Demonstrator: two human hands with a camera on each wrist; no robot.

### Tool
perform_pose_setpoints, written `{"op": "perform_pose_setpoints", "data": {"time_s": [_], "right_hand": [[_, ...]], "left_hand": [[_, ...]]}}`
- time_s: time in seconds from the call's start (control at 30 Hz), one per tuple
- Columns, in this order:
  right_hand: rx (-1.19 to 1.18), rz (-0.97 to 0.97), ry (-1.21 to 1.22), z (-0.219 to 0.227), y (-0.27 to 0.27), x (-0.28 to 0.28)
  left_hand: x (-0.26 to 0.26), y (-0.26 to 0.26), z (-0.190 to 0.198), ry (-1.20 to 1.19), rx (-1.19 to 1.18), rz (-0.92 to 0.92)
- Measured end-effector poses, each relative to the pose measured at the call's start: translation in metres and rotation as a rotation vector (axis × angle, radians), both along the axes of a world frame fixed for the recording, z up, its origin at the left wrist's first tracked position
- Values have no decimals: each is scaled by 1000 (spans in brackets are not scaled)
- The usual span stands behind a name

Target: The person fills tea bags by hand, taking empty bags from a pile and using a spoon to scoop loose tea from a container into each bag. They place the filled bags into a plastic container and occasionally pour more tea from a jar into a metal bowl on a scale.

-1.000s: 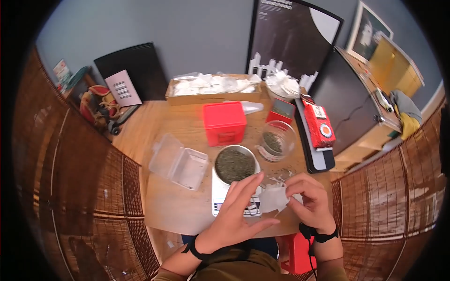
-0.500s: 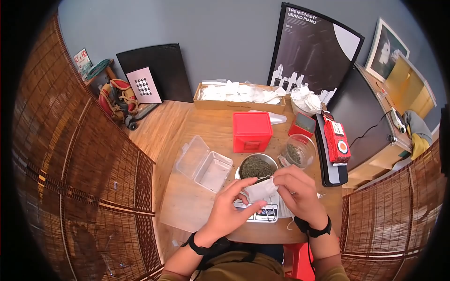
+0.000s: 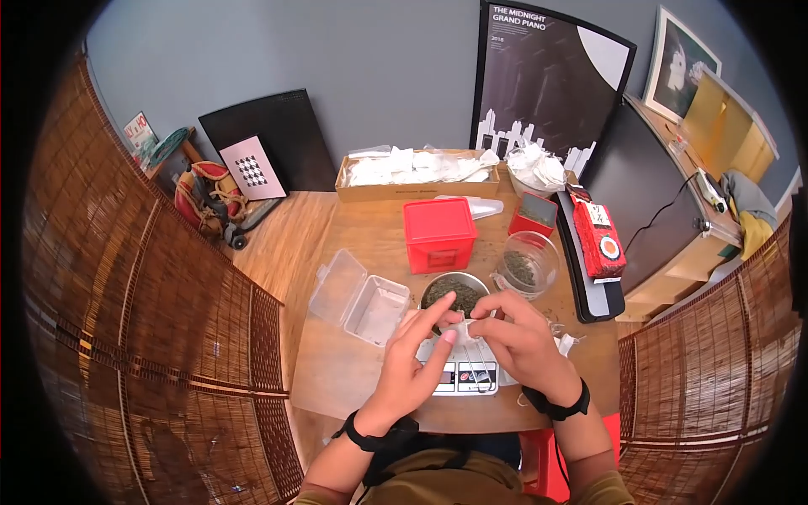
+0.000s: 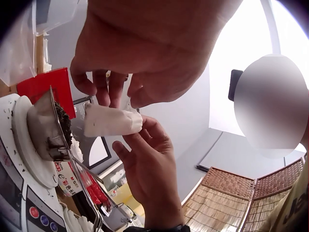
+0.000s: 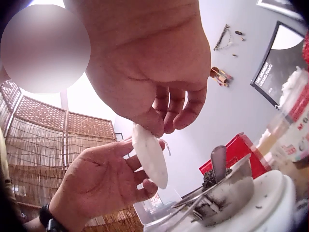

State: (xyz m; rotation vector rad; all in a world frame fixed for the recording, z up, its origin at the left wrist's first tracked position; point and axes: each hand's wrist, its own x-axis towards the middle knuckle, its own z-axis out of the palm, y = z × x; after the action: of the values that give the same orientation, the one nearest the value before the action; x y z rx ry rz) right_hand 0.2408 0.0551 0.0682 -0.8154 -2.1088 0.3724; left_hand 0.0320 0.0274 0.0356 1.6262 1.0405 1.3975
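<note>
A small white tea bag [image 3: 465, 330], plump and pale in both wrist views, is held between the two hands in front of the bowl. My right hand [image 3: 528, 347] pinches its gathered edge between thumb and fingers. From the other side, my left hand [image 3: 410, 364] holds it with thumb and fingertips. Beneath them stands a white kitchen scale [image 3: 454, 380], carrying a metal bowl [image 5: 231, 195] of dark dried leaves [image 3: 446, 290]. Metal tongs [image 5: 218, 163] lean in the bowl, their handle slanting over the scale's front. The bag's contents are hidden.
Left of the scale lies an open clear plastic box [image 3: 377, 311]. Behind are a red lidded tin [image 3: 439, 234] and a carton of white bags [image 3: 421, 192]. At right stand a clear leaf-filled tub [image 3: 528, 265], a small red tin [image 3: 532, 215] and a red packet [image 3: 599, 240].
The right hand has brought the white bag leftward from the table's right side to above the scale. The left hand has closed in on it, and the bag has since tilted more upright.
</note>
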Motion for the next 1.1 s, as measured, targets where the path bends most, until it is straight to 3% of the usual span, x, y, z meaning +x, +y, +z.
{"op": "perform_pose_setpoints", "data": {"time_s": [0.1,0.23,0.47,0.57,0.67,0.73,0.87,0.93,0.97,1.07,1.1], "right_hand": [[-3,28,-21,2,3,1],[-2,58,-48,5,7,1],[10,64,-43,-2,12,-3],[-120,72,68,-6,10,1],[-46,-67,94,-6,2,15],[-196,-269,195,-10,-13,28],[-298,-367,105,-18,-35,48],[-576,-388,-27,-26,-44,49],[-578,-393,-27,-38,-46,47],[-813,-212,461,-84,-39,31],[-812,-212,461,-87,-37,25]], "left_hand": [[-1,2,14,137,58,-15],[-5,4,7,137,20,-41],[-6,7,-10,37,-30,0],[-3,8,-13,-46,-30,44],[-5,6,-15,-147,-68,112],[-9,7,-18,-185,-90,146],[-12,12,-26,-340,-11,246],[-10,14,-26,-367,-7,256],[-8,15,-26,-361,-12,249],[-4,15,-27,-368,-32,233],[-4,15,-28,-381,-46,230]]}}
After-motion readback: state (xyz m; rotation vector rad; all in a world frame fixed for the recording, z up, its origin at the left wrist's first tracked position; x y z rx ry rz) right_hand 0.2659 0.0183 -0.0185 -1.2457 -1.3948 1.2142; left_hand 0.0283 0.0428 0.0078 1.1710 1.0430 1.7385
